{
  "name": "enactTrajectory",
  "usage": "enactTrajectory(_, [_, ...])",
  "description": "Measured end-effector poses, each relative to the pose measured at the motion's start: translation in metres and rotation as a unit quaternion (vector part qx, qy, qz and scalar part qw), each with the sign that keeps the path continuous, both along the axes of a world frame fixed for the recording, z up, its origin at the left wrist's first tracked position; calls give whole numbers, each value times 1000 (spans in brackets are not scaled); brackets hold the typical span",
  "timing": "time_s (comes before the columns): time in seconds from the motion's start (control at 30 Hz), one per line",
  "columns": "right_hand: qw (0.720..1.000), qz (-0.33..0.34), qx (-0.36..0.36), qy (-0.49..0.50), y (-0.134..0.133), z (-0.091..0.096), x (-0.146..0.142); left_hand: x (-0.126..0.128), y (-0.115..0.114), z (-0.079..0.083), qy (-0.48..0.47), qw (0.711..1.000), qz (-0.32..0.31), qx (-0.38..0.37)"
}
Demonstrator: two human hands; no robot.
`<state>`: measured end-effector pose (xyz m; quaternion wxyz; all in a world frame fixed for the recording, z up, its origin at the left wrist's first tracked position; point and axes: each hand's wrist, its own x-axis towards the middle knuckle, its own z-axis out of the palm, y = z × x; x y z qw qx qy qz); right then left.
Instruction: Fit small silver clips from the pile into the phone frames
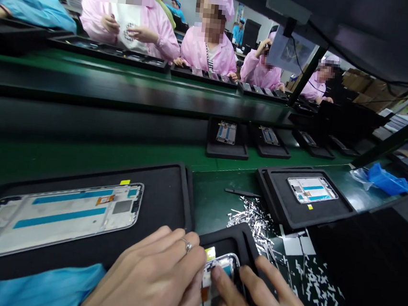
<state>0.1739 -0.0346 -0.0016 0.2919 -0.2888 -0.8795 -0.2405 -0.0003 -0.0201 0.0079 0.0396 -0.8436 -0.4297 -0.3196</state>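
Note:
A phone frame (229, 260) with a silver rim lies in a black tray (241, 234) at the bottom centre, partly covered by both hands. My left hand (158, 276) wears a ring and is closed, its bent fingers bunched at the frame's left edge; its fingertips and anything in them are hidden. My right hand (265, 298) reaches over the frame from the right. One fingertip presses near the frame's top end, and another finger lies along its right edge. A yellow tab (210, 253) sticks out by the frame's top.
A larger-looking phone frame (75, 217) with blue strips lies in a black tray (171, 188) at left. Another frame (312, 190) sits in a tray at right. White scraps (255, 220), dark tweezers (241, 192) and a blue bag (389, 180) lie about. Co-workers in pink (209, 47) sit opposite.

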Motion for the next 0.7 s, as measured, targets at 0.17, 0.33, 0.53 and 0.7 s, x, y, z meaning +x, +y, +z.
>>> enactTrajectory(0.17, [999, 11, 10, 30, 3, 6, -5, 2, 2, 0, 0, 1000, 3, 5])
enactTrajectory(0.33, [997, 58, -41, -7, 8, 19, -2, 6, 6, 5, 20, 997, 2, 78])
enactTrajectory(0.53, [996, 49, -29, 63, 10, 15, -7, 10, 5, 6, 37, 993, 23, 108])
enactTrajectory(0.7, [999, 42, -7, 32, 8, 13, -9, 8, 4, 5, 30, 996, 9, 84])
